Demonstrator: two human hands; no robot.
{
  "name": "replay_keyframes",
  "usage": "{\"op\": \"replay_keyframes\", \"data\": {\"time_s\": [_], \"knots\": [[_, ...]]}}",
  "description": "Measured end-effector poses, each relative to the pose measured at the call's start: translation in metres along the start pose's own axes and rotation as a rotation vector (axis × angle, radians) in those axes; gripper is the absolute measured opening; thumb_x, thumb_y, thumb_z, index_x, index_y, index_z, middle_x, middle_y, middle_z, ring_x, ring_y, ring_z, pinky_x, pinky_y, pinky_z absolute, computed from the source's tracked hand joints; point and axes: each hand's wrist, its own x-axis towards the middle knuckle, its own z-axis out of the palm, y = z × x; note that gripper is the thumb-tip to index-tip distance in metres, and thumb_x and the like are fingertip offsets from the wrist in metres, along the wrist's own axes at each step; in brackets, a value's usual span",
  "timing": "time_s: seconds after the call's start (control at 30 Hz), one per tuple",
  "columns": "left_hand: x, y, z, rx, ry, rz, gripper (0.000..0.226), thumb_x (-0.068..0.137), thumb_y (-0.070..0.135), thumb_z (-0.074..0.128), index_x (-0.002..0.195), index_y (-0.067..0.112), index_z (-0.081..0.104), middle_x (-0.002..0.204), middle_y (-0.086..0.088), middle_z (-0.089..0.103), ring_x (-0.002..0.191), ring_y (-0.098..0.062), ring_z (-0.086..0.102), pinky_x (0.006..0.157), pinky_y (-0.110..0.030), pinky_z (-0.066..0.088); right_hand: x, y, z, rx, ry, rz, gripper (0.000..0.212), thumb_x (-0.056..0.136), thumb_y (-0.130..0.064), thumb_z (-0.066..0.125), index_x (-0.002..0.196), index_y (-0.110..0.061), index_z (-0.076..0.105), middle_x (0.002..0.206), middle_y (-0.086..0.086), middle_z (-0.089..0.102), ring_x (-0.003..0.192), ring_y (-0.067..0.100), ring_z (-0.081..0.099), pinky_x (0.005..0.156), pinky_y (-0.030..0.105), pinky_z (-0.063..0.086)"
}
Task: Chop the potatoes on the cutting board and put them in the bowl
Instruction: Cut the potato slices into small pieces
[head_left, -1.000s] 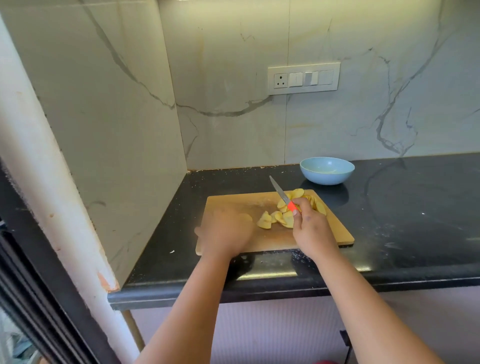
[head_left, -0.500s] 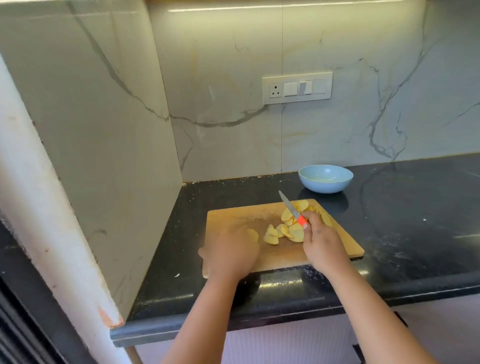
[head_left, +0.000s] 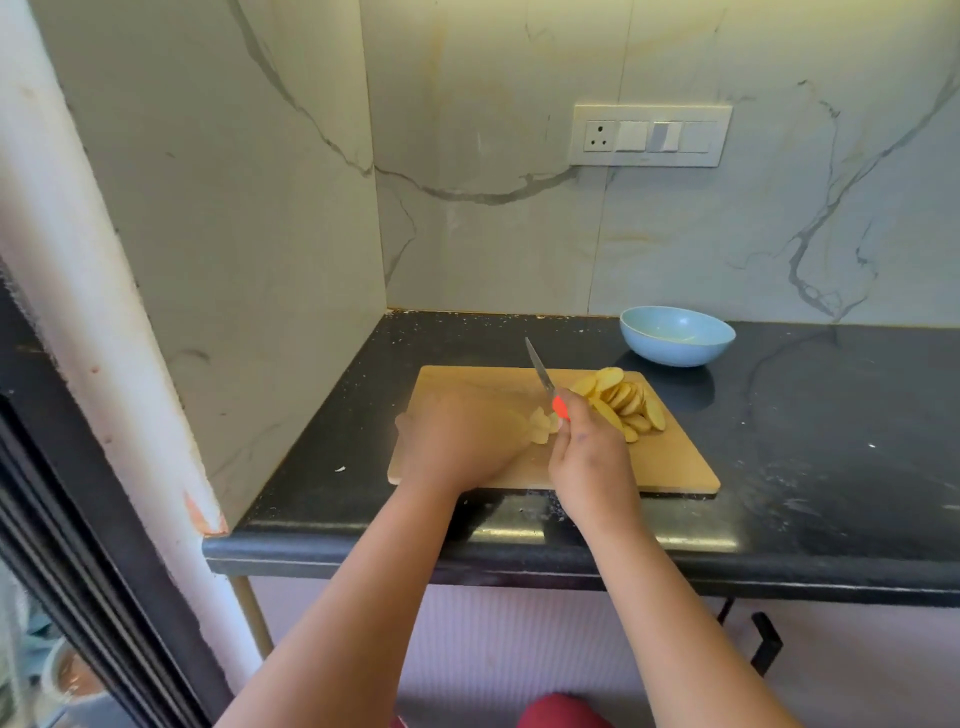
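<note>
Sliced so far: a fanned pile of potato slices (head_left: 623, 400) lies on the far right part of the cutting board (head_left: 670, 467).
In hand: the left hand (head_left: 462, 441) lies over a remaining potato piece (head_left: 540, 428) near the board's middle; whether the fingers curl round it or only press it is hidden.
Knife: the right hand (head_left: 587, 457) grips the orange-handled knife (head_left: 545, 384), blade raised and pointing away.
Bowl: the blue bowl (head_left: 675, 338) stands on the dark surface (head_left: 831, 415) just beyond the board, apparently holding no potato.
Left to do: probably finishing this piece, then moving every slice into the bowl.
</note>
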Motion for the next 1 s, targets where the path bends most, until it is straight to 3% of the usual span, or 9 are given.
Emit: {"op": "replay_keyframes", "data": {"time_s": [0.1,0.23,0.4,0.6,0.83,1.0], "knots": [[0.003,0.003,-0.001,0.017,-0.058,-0.012,0.068,0.077,0.080,0.049,0.132,0.041,0.051,0.139,0.006,0.046,0.133,-0.023,0.034,0.106,-0.052,0.021,-0.002,0.002,-0.003,0.002,-0.002,0.021,0.034,0.098,-0.010,0.049,0.132,-0.011,0.054,0.093,0.002,0.062,0.076,0.011,0.053,0.059,0.008,0.033],[0.013,-0.003,-0.002,-0.043,-0.136,-0.013,0.057,0.087,0.069,0.049,0.139,0.046,0.045,0.148,0.014,0.042,0.138,-0.024,0.026,0.112,-0.055,0.014,-0.004,0.000,-0.006,-0.029,0.006,0.021,0.031,0.097,-0.009,0.048,0.127,-0.012,0.054,0.082,-0.002,0.056,0.066,0.011,0.048,0.049,0.011,0.023],[0.023,-0.009,-0.001,0.069,-0.123,-0.003,0.054,0.092,0.067,0.042,0.142,0.045,0.041,0.149,0.016,0.042,0.141,-0.023,0.023,0.115,-0.057,0.008,-0.014,-0.012,-0.006,-0.127,-0.024,0.041,0.044,0.099,-0.015,0.043,0.142,-0.020,0.042,0.086,0.001,0.059,0.067,0.015,0.049,0.049,0.020,0.029],[0.016,-0.014,0.001,0.021,-0.106,0.002,0.054,0.094,0.065,0.040,0.143,0.041,0.042,0.149,0.013,0.043,0.140,-0.022,0.024,0.117,-0.053,0.008,-0.017,-0.025,-0.002,-0.173,-0.196,0.122,0.043,0.102,-0.018,0.037,0.143,-0.028,0.038,0.090,-0.002,0.060,0.073,0.016,0.051,0.057,0.027,0.039],[0.014,-0.014,0.000,0.011,-0.101,0.005,0.052,0.095,0.063,0.041,0.141,0.039,0.046,0.147,0.010,0.047,0.137,-0.023,0.026,0.115,-0.049,0.013,-0.020,-0.031,-0.008,-0.193,-0.188,0.115,0.026,0.101,-0.019,0.040,0.125,-0.023,0.049,0.068,-0.007,0.047,0.057,0.010,0.044,0.043,0.022,0.025],[0.015,-0.015,0.000,0.014,-0.093,0.006,0.052,0.094,0.063,0.042,0.140,0.038,0.048,0.145,0.011,0.048,0.135,-0.023,0.029,0.110,-0.046,0.016,-0.019,-0.039,-0.013,-0.218,-0.246,0.133,0.028,0.101,-0.014,0.035,0.126,-0.019,0.048,0.073,-0.005,0.047,0.059,0.009,0.044,0.043,0.022,0.025]]}}
